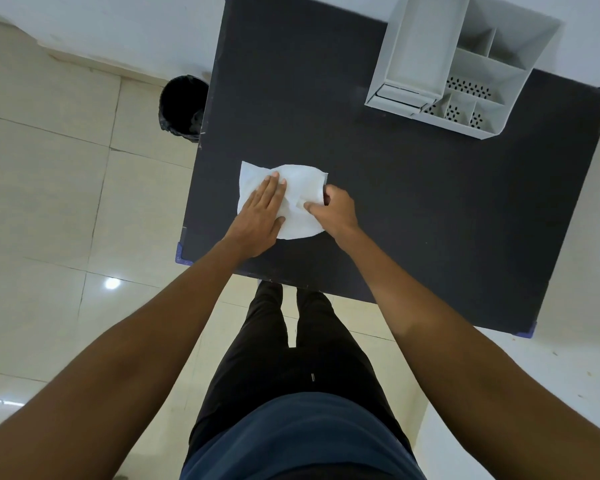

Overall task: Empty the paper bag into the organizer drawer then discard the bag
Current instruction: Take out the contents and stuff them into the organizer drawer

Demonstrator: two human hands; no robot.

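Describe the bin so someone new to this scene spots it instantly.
Start at the black table that fills the middle of the view and go to its far left corner. On the tiled floor just beside that corner stands the bin, partly hidden by the table edge. It is the only round, dark thing on the floor, lined with a black bag, unlike the pale organizer on the tabletop.

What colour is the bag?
White, on the black table; seen in the head view: bag, table.
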